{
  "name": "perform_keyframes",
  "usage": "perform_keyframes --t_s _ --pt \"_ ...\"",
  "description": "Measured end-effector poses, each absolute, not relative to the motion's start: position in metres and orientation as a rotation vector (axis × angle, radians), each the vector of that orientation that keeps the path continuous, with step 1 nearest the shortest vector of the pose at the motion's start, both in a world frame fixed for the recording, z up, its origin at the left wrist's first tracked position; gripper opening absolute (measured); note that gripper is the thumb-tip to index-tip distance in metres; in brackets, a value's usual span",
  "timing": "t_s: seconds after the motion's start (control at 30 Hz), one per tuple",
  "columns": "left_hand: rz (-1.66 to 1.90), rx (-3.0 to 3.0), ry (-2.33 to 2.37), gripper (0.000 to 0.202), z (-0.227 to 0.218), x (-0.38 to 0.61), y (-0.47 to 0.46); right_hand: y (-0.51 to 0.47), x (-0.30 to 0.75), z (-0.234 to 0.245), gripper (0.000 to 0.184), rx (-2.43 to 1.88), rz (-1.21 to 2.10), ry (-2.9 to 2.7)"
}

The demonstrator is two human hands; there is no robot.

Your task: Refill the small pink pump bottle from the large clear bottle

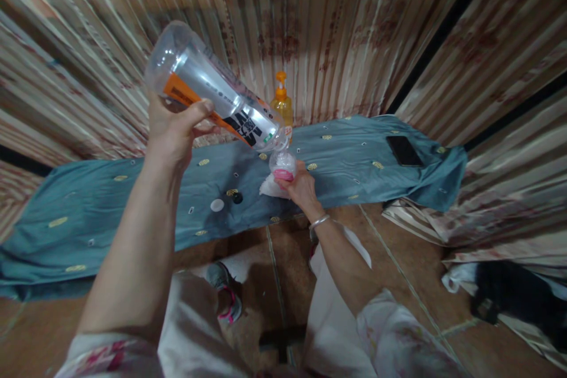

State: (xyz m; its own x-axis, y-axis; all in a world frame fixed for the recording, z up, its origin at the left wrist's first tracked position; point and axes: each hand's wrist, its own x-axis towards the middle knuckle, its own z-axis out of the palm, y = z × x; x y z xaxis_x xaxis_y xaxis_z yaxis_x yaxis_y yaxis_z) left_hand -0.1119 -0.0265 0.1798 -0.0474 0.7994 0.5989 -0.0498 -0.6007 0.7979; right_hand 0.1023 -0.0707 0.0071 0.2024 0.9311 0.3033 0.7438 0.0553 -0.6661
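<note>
My left hand [177, 124] is wrapped round a large clear plastic bottle [212, 88] with an orange, silver and black label. The bottle is tipped, its neck pointing down to the right. Right below that neck stands the clear top of a small bottle [283, 164] with a pink band. My right hand [301, 186] grips this small bottle, and something white, perhaps a cloth [271, 188], shows under it. Whether liquid runs between the two bottles I cannot tell. A white cap [217, 205] and a black cap [237, 197] lie on the cloth to the left.
A narrow bench or table is covered with a blue-green patterned cloth [345, 159]. An orange pump bottle [282, 103] stands behind the small bottle. A black phone [404, 150] lies to the right. Striped curtains [310, 29] hang behind, and a dark bag-like item [514, 295] sits at the lower right.
</note>
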Motion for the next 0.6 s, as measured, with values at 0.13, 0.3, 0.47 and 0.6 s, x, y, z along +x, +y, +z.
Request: perform_keyframes --t_s 0.13,0.3,0.47,0.6 --pt "1.791 1.509 0.886 0.044 0.187 -0.098 -0.036 -0.071 0.104 0.008 0.061 -1.741 0.331 -1.584" --pt "1.799 1.489 0.893 0.050 0.189 -0.096 -0.037 -0.071 0.104 0.008 0.058 -1.747 0.312 -1.581" --pt "1.800 1.498 0.907 0.045 0.189 -0.095 -0.034 -0.070 0.105 0.009 0.059 -1.739 0.313 -1.574" --pt "1.792 1.535 0.898 0.045 0.191 -0.092 -0.033 -0.070 0.107 0.008 0.059 -1.723 0.323 -1.577"
